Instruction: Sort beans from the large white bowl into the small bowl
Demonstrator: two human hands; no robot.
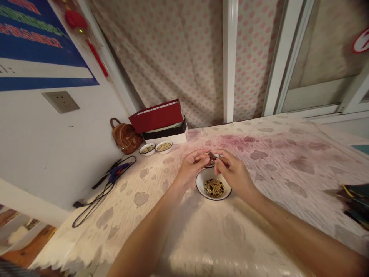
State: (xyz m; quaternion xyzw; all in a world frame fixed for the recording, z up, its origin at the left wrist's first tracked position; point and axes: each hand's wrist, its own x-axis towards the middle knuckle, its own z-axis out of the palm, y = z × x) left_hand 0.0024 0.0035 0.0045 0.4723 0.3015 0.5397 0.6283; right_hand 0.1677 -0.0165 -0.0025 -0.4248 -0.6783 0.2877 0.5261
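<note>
A white bowl [227, 191] with mixed yellow and dark beans sits on the table in front of me. Both my hands hover just above its far rim. My right hand [233, 171] is closed in a pinch on a small dark reddish tool [212, 156], perhaps tweezers. My left hand [191, 165] has its fingers curled, the fingertips meeting the tool's tip; whether it holds anything is too small to make out. A second small bowl [215, 156] lies partly hidden behind my fingers.
Two small white bowls of beans [148, 149] [164, 146] stand at the back left beside stacked boxes with a red lid [158, 115]. A brown bag [124, 136] leans on the wall. A blue-handled tool with black cable [115, 175] lies left. Dark items [356, 200] sit at the right edge.
</note>
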